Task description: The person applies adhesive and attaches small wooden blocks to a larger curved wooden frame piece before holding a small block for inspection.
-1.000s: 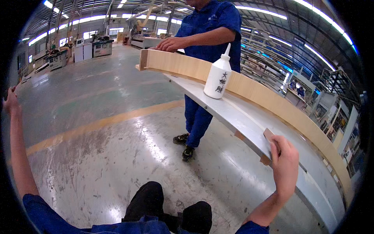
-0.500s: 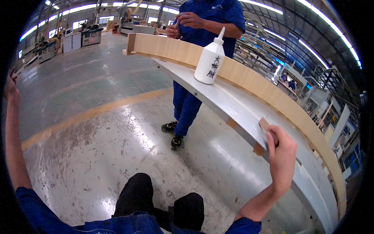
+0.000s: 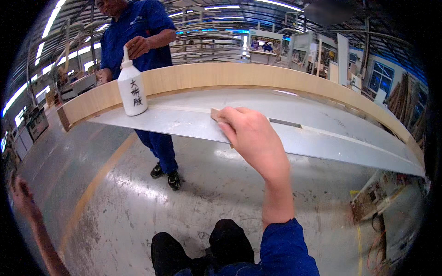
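Observation:
My right hand [image 3: 255,140] is closed in a pinch on a small brown wooden block [image 3: 215,114], low over the grey metal table top [image 3: 193,123]. Far out at the left edge, my left hand [image 3: 24,198] hangs away from the table, fingers apart, holding nothing that I can see. A white squeeze bottle [image 3: 132,92] with a pointed nozzle and dark handwriting stands upright on the table, left of the block. Behind both, a long curved strip of pale wood [image 3: 230,76] stands on edge along the table's far side.
Across the table stands a person in blue workwear [image 3: 138,23], one hand [image 3: 138,46] close by the bottle's nozzle; I cannot tell whether it touches. A slot [image 3: 285,123] cuts the table top right of my hand. At lower right is a machine base [image 3: 375,195] with cables.
My view has swung right, so table, bottle and person sit further left. My right hand still grips the block. The person's hand has moved nearer the nozzle in view.

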Tool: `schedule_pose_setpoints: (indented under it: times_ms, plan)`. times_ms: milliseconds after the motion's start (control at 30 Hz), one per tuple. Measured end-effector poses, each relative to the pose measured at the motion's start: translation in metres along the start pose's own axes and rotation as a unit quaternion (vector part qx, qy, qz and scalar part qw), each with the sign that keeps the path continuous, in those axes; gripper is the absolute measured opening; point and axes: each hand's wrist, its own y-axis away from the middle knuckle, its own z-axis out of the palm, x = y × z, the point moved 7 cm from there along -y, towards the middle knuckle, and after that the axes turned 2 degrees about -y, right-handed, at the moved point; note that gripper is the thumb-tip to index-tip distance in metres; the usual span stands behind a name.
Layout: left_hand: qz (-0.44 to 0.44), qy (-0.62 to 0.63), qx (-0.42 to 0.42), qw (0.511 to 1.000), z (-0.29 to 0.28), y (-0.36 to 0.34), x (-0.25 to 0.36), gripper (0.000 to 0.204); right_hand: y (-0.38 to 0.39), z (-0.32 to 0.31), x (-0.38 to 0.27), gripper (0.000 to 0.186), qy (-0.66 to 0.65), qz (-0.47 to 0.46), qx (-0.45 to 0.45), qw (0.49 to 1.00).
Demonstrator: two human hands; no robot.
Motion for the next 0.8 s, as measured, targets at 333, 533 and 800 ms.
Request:
schedule_pose_setpoints:
  times_ms: [333,533,800]
  plan:
    - [0.038,0.315,-0.484,0.815,0.266,0.175,0.313,0.094,-0.01,0.019,-0.004,0.022,-0.046,0.048,-0.051,0.996]
    - [0.058,0.308,-0.431,0.846,0.264,0.158,0.299,0.091,0.015,-0.005,0.032,0.022,-0.012,0.04,-0.068,0.997]
    - [0.096,-0.121,0.049,0.987,0.047,0.05,0.096,0.058,0.015,-0.039,0.032,0.022,0.103,0.017,-0.034,0.994]
